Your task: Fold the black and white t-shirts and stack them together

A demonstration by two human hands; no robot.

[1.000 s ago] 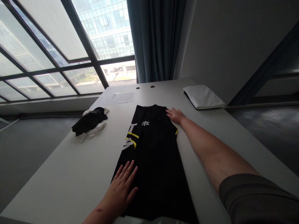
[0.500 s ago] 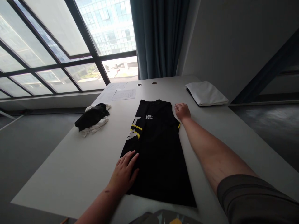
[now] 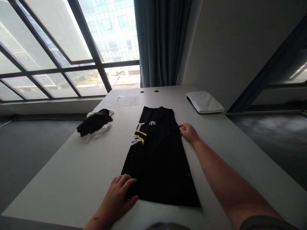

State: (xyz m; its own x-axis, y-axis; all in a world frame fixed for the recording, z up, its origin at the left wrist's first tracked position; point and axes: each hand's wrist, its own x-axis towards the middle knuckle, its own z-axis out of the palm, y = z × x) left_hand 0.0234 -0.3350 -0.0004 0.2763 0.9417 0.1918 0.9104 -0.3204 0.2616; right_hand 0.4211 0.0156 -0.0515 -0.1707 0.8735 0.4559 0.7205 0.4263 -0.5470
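Well, near the counter's (image 3: 59,185) left edge sits a crumpled black-and-white bundle of clothing (image 3: 94,124), and by the near edge the open left hand (image 3: 117,198) lies flat on the lower left corner of a black garment (image 3: 158,166) with yellow and white print, stretched lengthwise mid-counter with bare counter on both sides. At the garment's upper right edge, the open right hand (image 3: 188,132) touches it with its fingertips, the hands well apart and clamped on nothing, while a folded white packet (image 3: 204,102) sits toward the far right corner.
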